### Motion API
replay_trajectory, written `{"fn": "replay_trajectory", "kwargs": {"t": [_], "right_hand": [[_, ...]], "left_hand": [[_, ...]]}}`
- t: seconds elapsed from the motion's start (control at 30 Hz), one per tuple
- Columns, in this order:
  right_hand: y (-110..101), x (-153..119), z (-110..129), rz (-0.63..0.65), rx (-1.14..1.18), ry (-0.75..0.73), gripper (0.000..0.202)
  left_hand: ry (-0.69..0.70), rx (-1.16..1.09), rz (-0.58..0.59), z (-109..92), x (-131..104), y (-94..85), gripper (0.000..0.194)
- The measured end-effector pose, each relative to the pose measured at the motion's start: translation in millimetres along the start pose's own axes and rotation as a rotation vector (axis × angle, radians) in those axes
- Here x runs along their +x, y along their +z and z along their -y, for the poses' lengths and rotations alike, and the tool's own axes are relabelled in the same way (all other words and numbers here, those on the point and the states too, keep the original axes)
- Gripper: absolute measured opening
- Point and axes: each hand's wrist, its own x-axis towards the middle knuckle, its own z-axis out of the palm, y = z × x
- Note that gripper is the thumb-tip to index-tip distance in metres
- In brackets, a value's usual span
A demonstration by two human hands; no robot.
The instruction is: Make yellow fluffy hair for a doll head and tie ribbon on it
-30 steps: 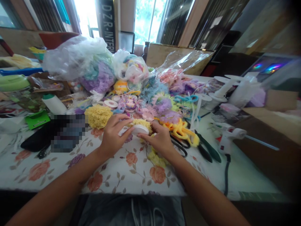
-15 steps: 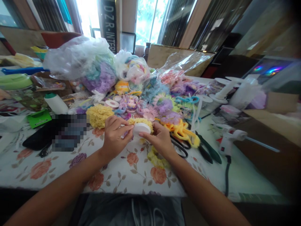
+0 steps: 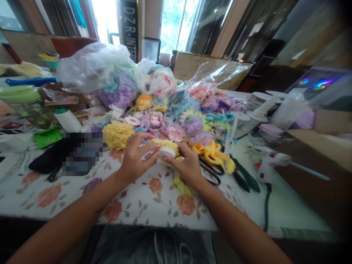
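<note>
Between my hands, above the flowered tablecloth (image 3: 132, 205), is a round white disc (image 3: 167, 152) with fluffy yellow yarn (image 3: 166, 144) along its far side. My left hand (image 3: 139, 154) grips its left edge between thumb and fingers. My right hand (image 3: 188, 161) is closed on the right edge, thumb on the near face and fingers partly hidden behind. A ball of the same kind of yellow yarn (image 3: 118, 135) lies just beyond my left hand. Pale yellow ruffled trim (image 3: 183, 186) rests on the cloth under my right wrist.
A glue gun (image 3: 272, 165) with its cord stands at the right, beside a cardboard box (image 3: 308, 176). Dark-handled tools (image 3: 244, 174) and yellow felt pieces (image 3: 213, 154) lie nearer. Bagged yarn (image 3: 118, 88) is heaped at the back. Left are a thread cone (image 3: 67, 120) and a black case (image 3: 46, 157).
The white disc has tilted, so its flat face shows less and more yellow yarn shows on top. My left fingers have spread wider along its edge. The view has shifted slightly.
</note>
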Motion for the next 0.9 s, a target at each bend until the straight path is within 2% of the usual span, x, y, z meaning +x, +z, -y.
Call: {"fn": "replay_trajectory", "kwargs": {"t": [0.17,0.3,0.43,0.57,0.73,0.9], "right_hand": [[-1,0,2,-0.016,0.035,-0.003,0.034],[3,-1,3,0.011,0.124,0.05,0.033],[7,-3,3,0.008,0.183,0.082,0.03],[8,-5,2,0.015,0.233,0.103,0.03],[9,-2,2,-0.011,0.306,0.108,0.033],[9,1,2,-0.063,0.153,0.025,0.034]], "left_hand": [[0.061,0.057,-0.025,3,-1,1.4,0.008],[-0.007,0.009,-0.033,1,-3,2.9,0.002],[-0.049,-0.028,-0.122,-4,-5,6.6,0.001],[-0.064,-0.065,-0.16,-8,-7,10.3,0.004],[-0.25,-0.254,-0.156,-8,-8,15.9,0.007],[-0.48,-0.551,-0.004,-2,-10,19.9,0.037]]}}
